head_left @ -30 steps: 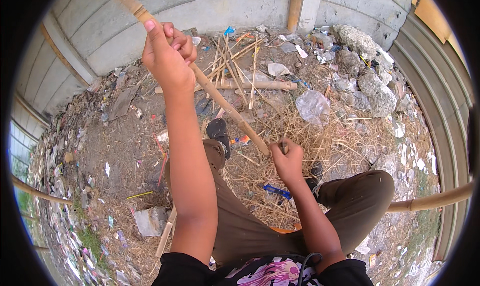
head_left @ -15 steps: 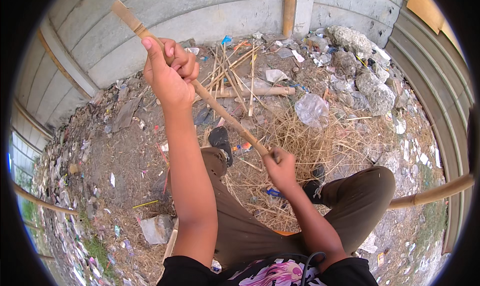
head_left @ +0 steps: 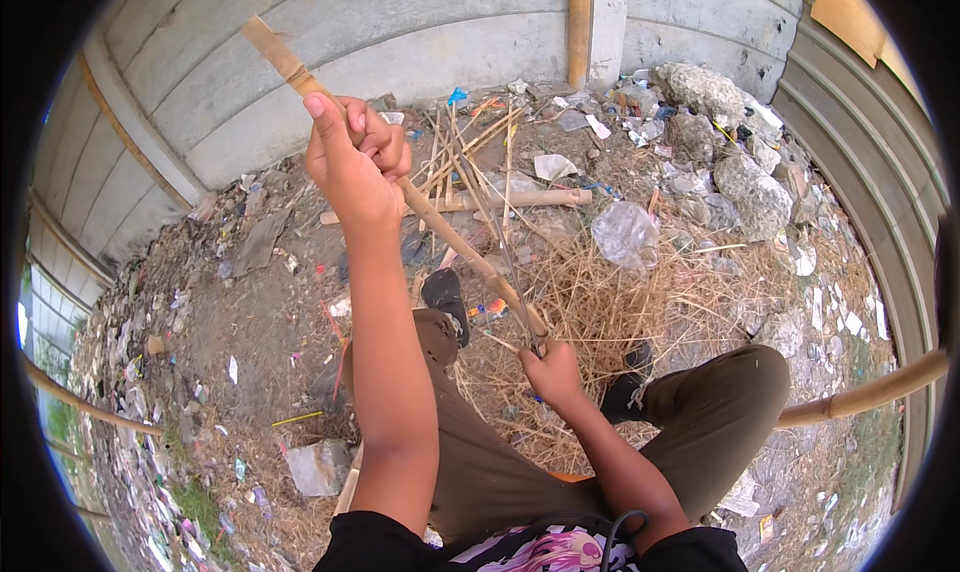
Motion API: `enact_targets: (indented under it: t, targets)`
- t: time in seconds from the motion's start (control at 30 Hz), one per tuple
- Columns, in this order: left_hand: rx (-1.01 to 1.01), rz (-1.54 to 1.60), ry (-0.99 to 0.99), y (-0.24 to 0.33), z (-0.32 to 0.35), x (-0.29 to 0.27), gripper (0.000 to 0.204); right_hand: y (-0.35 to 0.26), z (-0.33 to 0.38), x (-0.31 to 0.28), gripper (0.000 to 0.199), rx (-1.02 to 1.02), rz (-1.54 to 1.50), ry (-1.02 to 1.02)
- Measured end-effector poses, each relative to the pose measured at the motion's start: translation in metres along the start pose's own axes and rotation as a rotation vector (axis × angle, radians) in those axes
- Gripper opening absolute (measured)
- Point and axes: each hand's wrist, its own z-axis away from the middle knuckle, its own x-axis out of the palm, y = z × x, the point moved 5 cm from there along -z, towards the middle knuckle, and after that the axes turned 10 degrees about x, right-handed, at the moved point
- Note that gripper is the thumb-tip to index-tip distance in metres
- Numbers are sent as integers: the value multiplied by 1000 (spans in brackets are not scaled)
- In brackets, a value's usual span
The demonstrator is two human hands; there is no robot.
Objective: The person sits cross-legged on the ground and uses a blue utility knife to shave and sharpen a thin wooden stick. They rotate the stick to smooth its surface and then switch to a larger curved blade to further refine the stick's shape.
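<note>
My left hand (head_left: 358, 167) is closed round the upper part of a bamboo stick (head_left: 455, 240), thumb lying along it. Above that fist, past a node, the stick ends in a flat, paler strip. The stick slants down to the right, over the ground between my legs. Near its lower end is my right hand (head_left: 553, 372), closed on the handle of a knife. The thin, dark knife blade (head_left: 520, 290) points up and away, lying close along the stick; whether they touch I cannot tell. My fingers hide the handle.
Split bamboo strips (head_left: 450, 157) lie heaped ahead across a thicker bamboo pole (head_left: 545, 199). Dry shavings (head_left: 590, 282) cover the ground between my feet. Concrete rubble (head_left: 750, 187) and plastic litter lie at right, before a concrete wall (head_left: 430, 57). Another bamboo pole (head_left: 870, 392) juts in from the right.
My left hand and the stick have shifted slightly right and down. My right hand has come a little lower and left, off the stick's end, and the knife blade now shows.
</note>
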Motion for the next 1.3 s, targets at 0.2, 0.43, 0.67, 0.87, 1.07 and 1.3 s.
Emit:
enact_targets:
  t: [0.2,0.43,0.67,0.87,1.07,1.3]
  targets:
    - [25,-15,-17,-3,6,13,52,-19,19,-2,30,-214,-365,145]
    - [83,-34,-7,2,9,13,51,135,-36,19,35,531,74,-142]
    - [118,-168,128,-4,-2,-7,48,117,-3,4,42,237,426,233]
    - [118,-157,97,-8,1,4,45,164,-29,44,37,356,23,104]
    - [131,-187,122,-10,-4,-8,47,30,-20,-2,24,-20,-175,78]
    - [127,-156,74,-8,1,3,45,-41,-1,-31,25,-269,-346,188]
